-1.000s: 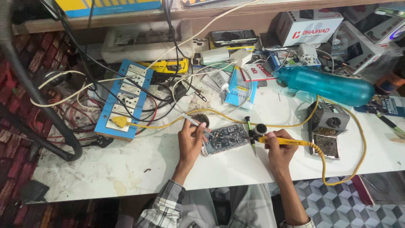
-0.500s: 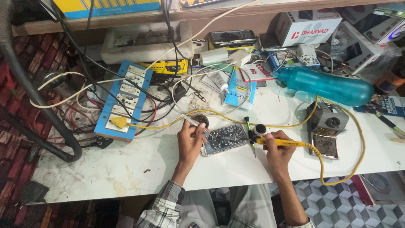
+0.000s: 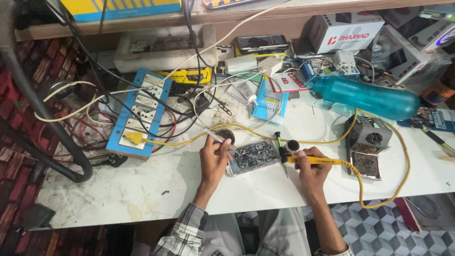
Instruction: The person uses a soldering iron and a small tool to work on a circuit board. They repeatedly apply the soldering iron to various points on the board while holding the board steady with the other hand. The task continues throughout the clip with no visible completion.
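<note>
An opened phone [image 3: 251, 157], its circuitry exposed, lies flat on the white worktable [image 3: 142, 189] at the centre of the view, between the two hands. At its 9 o'clock the left hand [image 3: 213, 159] is closed around thin metal tweezers [image 3: 222, 141], pinched between thumb and fingers, with the tips brought over the board. At its 3 o'clock the right hand [image 3: 310, 168] is wrapped around the yellow handle of a soldering iron [image 3: 313, 160], the tip aimed toward the phone's edge; a small dark-handled screwdriver [image 3: 280, 151] appears to lie beside that edge, though it may be held too. A yellow cable [image 3: 379, 189] runs from the iron to a grey stand [image 3: 367, 142] at 3 o'clock. A teal bottle [image 3: 369, 97] lies at 1 o'clock, a blue switchboard [image 3: 140, 114] at 10 o'clock.

The phone is judged light, rigid and fragile, its fine components easily damaged; it would best be steadied by its outer frame edges, never the bare board. The iron should be taken only by its insulated handle.
</note>
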